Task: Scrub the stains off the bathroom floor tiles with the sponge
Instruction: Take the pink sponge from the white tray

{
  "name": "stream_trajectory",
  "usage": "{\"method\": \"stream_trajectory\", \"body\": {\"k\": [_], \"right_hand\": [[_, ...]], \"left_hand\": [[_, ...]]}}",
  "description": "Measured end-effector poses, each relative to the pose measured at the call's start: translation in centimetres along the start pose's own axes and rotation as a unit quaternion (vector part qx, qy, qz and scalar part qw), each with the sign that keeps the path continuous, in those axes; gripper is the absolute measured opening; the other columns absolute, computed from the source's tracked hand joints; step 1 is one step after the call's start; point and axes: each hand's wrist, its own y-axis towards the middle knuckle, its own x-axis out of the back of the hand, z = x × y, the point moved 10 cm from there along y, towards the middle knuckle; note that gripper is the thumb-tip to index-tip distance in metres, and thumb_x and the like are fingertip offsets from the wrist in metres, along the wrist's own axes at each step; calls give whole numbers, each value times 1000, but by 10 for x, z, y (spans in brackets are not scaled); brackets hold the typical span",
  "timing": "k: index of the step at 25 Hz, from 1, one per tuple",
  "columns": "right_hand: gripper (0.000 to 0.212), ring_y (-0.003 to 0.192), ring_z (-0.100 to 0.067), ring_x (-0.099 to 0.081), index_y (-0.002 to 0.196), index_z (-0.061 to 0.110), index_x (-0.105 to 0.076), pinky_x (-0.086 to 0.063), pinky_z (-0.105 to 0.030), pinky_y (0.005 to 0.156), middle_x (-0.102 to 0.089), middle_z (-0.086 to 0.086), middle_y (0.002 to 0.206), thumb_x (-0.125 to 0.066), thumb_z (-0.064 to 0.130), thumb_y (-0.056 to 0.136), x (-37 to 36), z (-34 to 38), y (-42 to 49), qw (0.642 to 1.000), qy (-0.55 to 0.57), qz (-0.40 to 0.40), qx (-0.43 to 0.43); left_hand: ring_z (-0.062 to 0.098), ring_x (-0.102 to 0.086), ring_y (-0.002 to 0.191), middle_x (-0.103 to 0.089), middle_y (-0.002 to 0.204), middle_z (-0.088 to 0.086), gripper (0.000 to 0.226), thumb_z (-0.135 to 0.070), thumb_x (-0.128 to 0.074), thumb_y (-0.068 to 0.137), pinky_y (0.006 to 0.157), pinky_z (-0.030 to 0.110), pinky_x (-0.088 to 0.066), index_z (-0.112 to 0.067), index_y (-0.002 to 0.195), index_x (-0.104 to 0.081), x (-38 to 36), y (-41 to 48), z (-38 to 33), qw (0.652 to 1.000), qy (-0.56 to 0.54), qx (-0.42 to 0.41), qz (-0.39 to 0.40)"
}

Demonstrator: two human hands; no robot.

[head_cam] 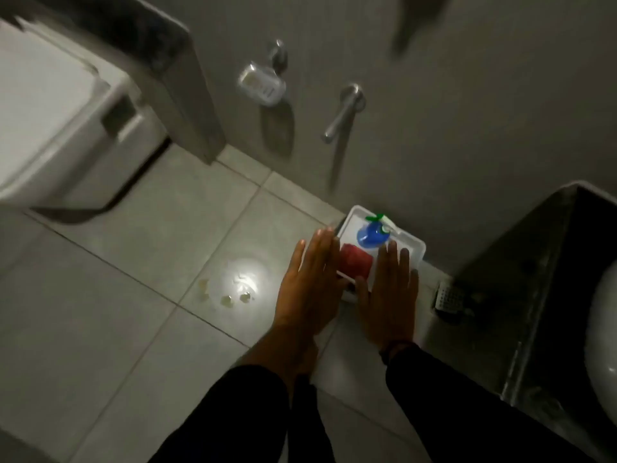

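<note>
Pale yellowish stains [227,295] dot the floor tiles [133,262] left of the hands, beside a bright glare; the left hand [309,289] stretches flat, fingers straight and together, empty, its fingertips at the left edge of a white tray [417,250]; the red sponge [356,263] lies in the tray between the hands, its long axis running left to right, soft-edged and blurred; a blue spray bottle [371,235] stands beyond it; the right hand [390,295] is likewise flat and empty, over the tray's right side.
</note>
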Motion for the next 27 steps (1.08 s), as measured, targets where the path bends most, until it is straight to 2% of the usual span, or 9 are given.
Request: {"method": "stream_trajectory", "body": {"k": [4, 8, 11, 14, 18, 20, 23, 25, 27], "right_hand": [[73, 166, -39, -26, 171, 6, -22, -25, -56, 135, -27, -19, 178, -54, 32, 110, -132, -99, 41, 983, 85, 97, -131], [61, 153, -36, -46, 166, 10, -35, -37, -46, 131, -43, -17, 169, -56, 24, 111, -229, -160, 89, 933, 207, 175, -235], [59, 140, -38, -58, 157, 10, -48, -47, -44, 120, -56, -18, 156, -67, 31, 105, -278, -185, 127, 913, 221, 196, -281], [58, 133, -39, -65, 146, 5, -58, -53, -48, 117, -65, -20, 148, -69, 41, 102, -317, -200, 144, 875, 255, 208, -354], [24, 119, -43, -74, 111, 2, -77, -61, -61, 107, -77, -26, 129, -76, 20, 95, -349, -219, 144, 810, 356, 164, -436], [5, 112, -41, -76, 94, 6, -76, -63, -61, 104, -78, -28, 122, -75, 11, 95, -348, -223, 139, 805, 378, 149, -432], [24, 106, -34, -71, 120, -6, -73, -62, -55, 106, -76, -28, 123, -69, 8, 100, -339, -226, 134, 806, 396, 119, -424], [22, 103, -33, -69, 122, -8, -70, -62, -49, 100, -74, -22, 112, -62, 1, 103, -327, -224, 133, 799, 426, 98, -413], [18, 94, -25, -68, 118, 2, -66, -65, -34, 82, -70, -10, 103, -57, -7, 105, -313, -212, 131, 743, 518, 73, -418]], "left_hand": [[29, -14, 170, -16, 182, 11, 81, -40, -48, 108, 136, 43, -14, -12, 173, -9, -151, 30, 21, 986, -40, 80, 142], [30, -51, 147, -44, 168, 10, 73, -18, -54, 106, 118, 40, -45, -11, 171, -23, -239, 88, 11, 977, -34, 55, 202], [38, -59, 139, -51, 159, 20, 79, -12, -60, 104, 107, 48, -54, -3, 171, -18, -296, 130, 3, 967, -16, 66, 246], [42, -54, 144, -50, 158, 23, 77, -18, -62, 104, 110, 51, -51, 0, 167, -22, -340, 151, 8, 941, -47, 177, 283], [45, -51, 145, -42, 161, 25, 90, -32, -70, 99, 110, 55, -49, -3, 168, -20, -364, 159, 16, 916, -75, 298, 257], [43, -56, 142, -51, 155, 22, 85, -34, -71, 98, 110, 54, -49, -5, 166, -27, -368, 163, 20, 905, -125, 336, 231], [36, -65, 130, -62, 140, 15, 55, -33, -67, 99, 96, 42, -49, -9, 147, -53, -373, 163, 25, 874, -239, 364, 215], [33, -65, 126, -60, 138, 14, 57, -46, -69, 94, 90, 38, -46, -13, 140, -61, -362, 159, 20, 868, -288, 350, 204], [27, -67, 112, -63, 126, 9, 60, -60, -68, 89, 89, 38, -52, -17, 130, -65, -336, 152, 17, 873, -325, 327, 156]]}}
